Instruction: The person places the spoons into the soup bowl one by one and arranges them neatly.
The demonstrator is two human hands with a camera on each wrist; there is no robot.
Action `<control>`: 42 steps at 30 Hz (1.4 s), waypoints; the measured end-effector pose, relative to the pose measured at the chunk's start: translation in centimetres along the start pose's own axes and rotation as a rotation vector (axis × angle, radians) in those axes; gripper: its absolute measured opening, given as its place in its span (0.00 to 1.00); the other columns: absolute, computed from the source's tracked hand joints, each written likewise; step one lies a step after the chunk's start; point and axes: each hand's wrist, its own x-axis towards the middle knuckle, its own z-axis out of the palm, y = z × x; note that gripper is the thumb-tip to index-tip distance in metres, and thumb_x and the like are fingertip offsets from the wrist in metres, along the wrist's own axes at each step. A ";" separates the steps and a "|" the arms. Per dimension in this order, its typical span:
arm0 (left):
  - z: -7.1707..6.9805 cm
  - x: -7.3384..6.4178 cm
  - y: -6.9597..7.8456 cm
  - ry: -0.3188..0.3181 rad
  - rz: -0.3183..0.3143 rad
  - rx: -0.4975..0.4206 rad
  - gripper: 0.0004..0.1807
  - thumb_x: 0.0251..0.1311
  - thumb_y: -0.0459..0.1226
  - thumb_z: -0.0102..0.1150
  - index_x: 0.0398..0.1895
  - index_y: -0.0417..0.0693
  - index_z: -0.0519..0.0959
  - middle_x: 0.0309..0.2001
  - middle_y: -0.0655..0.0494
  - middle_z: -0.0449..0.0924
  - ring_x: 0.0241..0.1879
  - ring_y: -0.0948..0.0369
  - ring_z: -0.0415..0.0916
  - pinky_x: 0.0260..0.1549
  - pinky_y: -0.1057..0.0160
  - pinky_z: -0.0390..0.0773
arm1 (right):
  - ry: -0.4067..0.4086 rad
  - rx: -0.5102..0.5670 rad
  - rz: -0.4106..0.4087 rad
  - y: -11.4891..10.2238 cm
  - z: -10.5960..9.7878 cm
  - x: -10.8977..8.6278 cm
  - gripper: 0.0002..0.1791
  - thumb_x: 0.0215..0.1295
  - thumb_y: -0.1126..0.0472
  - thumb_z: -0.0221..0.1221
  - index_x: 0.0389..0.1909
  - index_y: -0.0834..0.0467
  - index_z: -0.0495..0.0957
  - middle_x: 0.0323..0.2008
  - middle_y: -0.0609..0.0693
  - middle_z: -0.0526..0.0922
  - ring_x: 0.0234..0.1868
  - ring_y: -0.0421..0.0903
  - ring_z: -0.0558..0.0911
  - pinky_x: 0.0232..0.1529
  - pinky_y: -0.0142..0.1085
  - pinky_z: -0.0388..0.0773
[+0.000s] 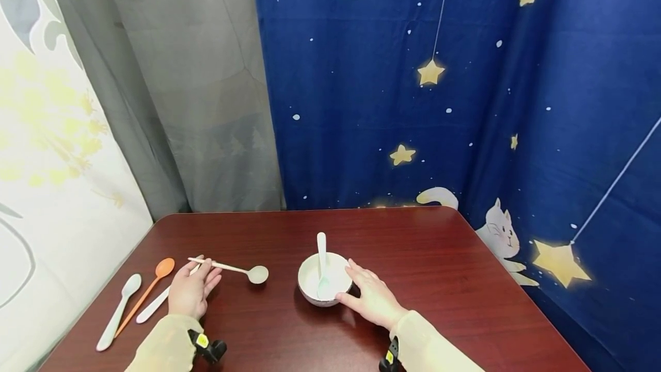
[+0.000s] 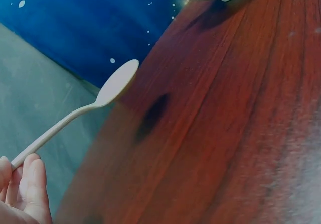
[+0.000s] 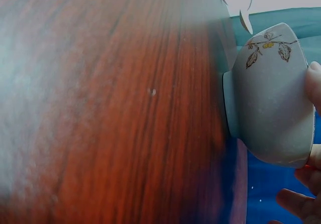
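My left hand (image 1: 188, 291) pinches the thin handle of a cream spoon (image 1: 257, 274) between thumb and fingers. In the left wrist view, the spoon's head is raised above the table with its shadow below. My right hand (image 1: 374, 297) holds the right side of a white bowl (image 1: 310, 280), thumb and a finger at its rim and other fingers spread. Leaf and yellow berry prints mark the bowl's outside (image 3: 273, 98). A pale spoon (image 1: 322, 248) leans inside it, handle over the far rim. Beneath my left hand lies a white utensil (image 1: 154, 307), partly hidden.
At the table's left lie an orange spoon (image 1: 164, 268) and a pale spoon (image 1: 130, 287), their handles close together near the front. The dark red wooden table (image 1: 439, 280) stands before grey and starry blue curtains (image 1: 361, 102).
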 end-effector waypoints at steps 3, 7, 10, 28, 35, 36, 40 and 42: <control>0.4 0.2 0.6 -0.015 0.007 0.044 0.27 0.64 0.40 0.59 0.64 0.48 0.62 0.33 0.67 0.80 0.34 0.64 0.84 0.40 0.64 0.81 | 0.000 -0.001 -0.003 0.0 0.0 0.0 0.44 0.62 0.31 0.53 0.68 0.60 0.66 0.72 0.53 0.59 0.69 0.59 0.61 0.63 0.58 0.61; 0.9 0.4 1.7 -0.046 0.003 0.078 0.32 0.65 0.39 0.59 0.69 0.45 0.60 0.32 0.66 0.82 0.33 0.65 0.84 0.36 0.66 0.82 | -0.001 -0.002 -0.004 -0.1 0.0 0.0 0.44 0.62 0.32 0.53 0.68 0.60 0.66 0.72 0.53 0.59 0.69 0.59 0.61 0.63 0.58 0.61; 1.5 0.3 2.6 -0.080 -0.011 0.089 0.32 0.65 0.38 0.58 0.70 0.45 0.59 0.32 0.66 0.82 0.32 0.66 0.84 0.35 0.67 0.82 | -0.003 0.000 0.000 -0.1 -0.1 0.0 0.44 0.62 0.32 0.53 0.68 0.60 0.66 0.72 0.53 0.59 0.69 0.59 0.61 0.63 0.59 0.61; 8.0 -0.6 5.2 -0.233 -0.028 0.057 0.22 0.67 0.32 0.54 0.62 0.43 0.65 0.32 0.60 0.82 0.29 0.66 0.83 0.34 0.68 0.82 | -0.009 0.002 0.000 0.0 -0.3 0.1 0.43 0.62 0.33 0.54 0.68 0.60 0.66 0.72 0.54 0.59 0.70 0.59 0.61 0.64 0.57 0.60; 10.9 -1.0 4.6 -0.291 0.001 0.110 0.24 0.67 0.31 0.54 0.65 0.39 0.64 0.32 0.60 0.81 0.27 0.65 0.82 0.32 0.68 0.82 | -0.007 -0.001 0.000 -0.1 -0.4 0.0 0.43 0.62 0.33 0.54 0.68 0.60 0.65 0.72 0.54 0.59 0.69 0.59 0.61 0.64 0.58 0.60; 11.2 -1.1 4.4 -0.294 0.002 0.117 0.24 0.67 0.31 0.54 0.65 0.39 0.64 0.32 0.60 0.81 0.27 0.66 0.82 0.31 0.68 0.82 | -0.008 -0.002 -0.001 -0.1 -0.4 0.0 0.43 0.62 0.33 0.54 0.68 0.60 0.65 0.72 0.54 0.59 0.69 0.59 0.61 0.64 0.57 0.60; 12.4 -1.3 3.6 -0.295 0.008 0.143 0.24 0.66 0.30 0.55 0.65 0.39 0.66 0.33 0.57 0.80 0.27 0.65 0.82 0.30 0.67 0.82 | -0.009 -0.002 -0.006 -0.1 -0.4 0.0 0.43 0.62 0.33 0.54 0.68 0.60 0.65 0.72 0.55 0.60 0.69 0.59 0.61 0.65 0.56 0.60; 12.9 -1.3 3.1 -0.292 0.008 0.160 0.23 0.65 0.31 0.57 0.63 0.39 0.68 0.34 0.56 0.80 0.27 0.64 0.82 0.31 0.66 0.83 | -0.007 -0.001 -0.008 -0.1 -0.4 0.0 0.43 0.62 0.33 0.54 0.68 0.61 0.65 0.72 0.55 0.60 0.69 0.59 0.61 0.64 0.56 0.61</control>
